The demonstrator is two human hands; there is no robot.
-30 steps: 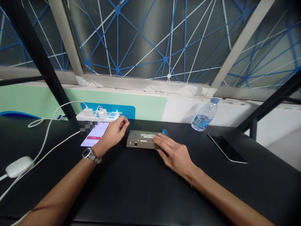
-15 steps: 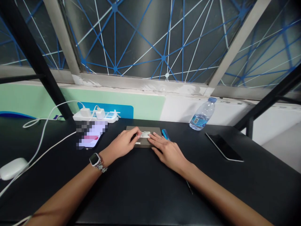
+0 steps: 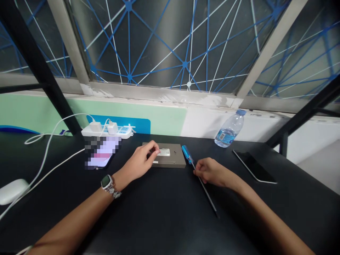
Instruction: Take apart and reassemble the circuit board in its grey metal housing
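A flat grey-brown box-like device (image 3: 178, 159) with a white label (image 3: 165, 152) lies in the middle of the black table. My left hand (image 3: 142, 159) rests over its left part, thumb and fingertips pinched together by the label; anything between them is too small to make out. Right of the device lies a long screwdriver (image 3: 208, 194) with a blue handle, its tip towards me. My right hand (image 3: 211, 171) has its fingers closed at the shaft, just below the handle. Small dark specks, perhaps screws or holes, show on the device's right half.
A water bottle (image 3: 228, 131) leans against the wall at the back right, with a dark phone (image 3: 253, 166) before it. On the left are a lit phone (image 3: 106, 152), a power strip (image 3: 124, 132), white cables and a white mouse-like object (image 3: 13, 191).
My right hand has left the device and moved right, closing at the screwdriver's shaft. More of the device and label now shows. My left hand has barely moved.
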